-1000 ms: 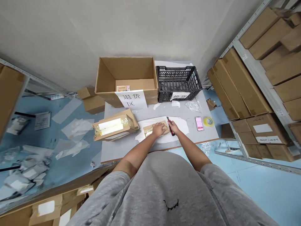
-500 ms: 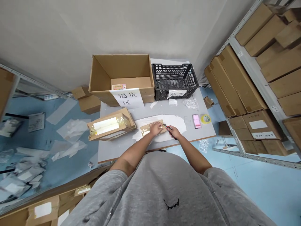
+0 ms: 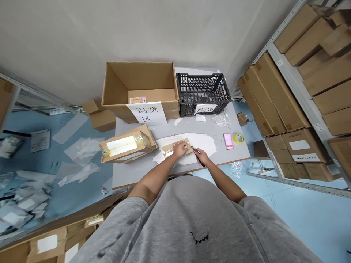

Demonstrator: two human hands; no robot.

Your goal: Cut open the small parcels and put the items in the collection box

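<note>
A small taped cardboard box (image 3: 167, 150) lies flat on a sheet of white paper (image 3: 209, 143) at the front of the table. My left hand (image 3: 180, 148) presses down over the middle of this box and grips it, hiding part of its top. Closed around the handle of a red and black utility knife (image 3: 195, 151) is my right hand (image 3: 202, 156). The knife's tip is at the box's right end; whether it touches the cardboard I cannot tell.
On the grey table (image 3: 126, 176) stand a taped carton (image 3: 127, 146), a big open carton (image 3: 115, 110) and a black plastic crate (image 3: 189, 109). A phone (image 3: 228, 141) and a tape roll (image 3: 239, 138) lie right. Shelves with boxes (image 3: 282, 95) flank the table's right side.
The utility knife and my right hand have shifted slightly back from the box's right end, showing more of the knife. My left hand stays on the box. The whole view has drifted slightly.
</note>
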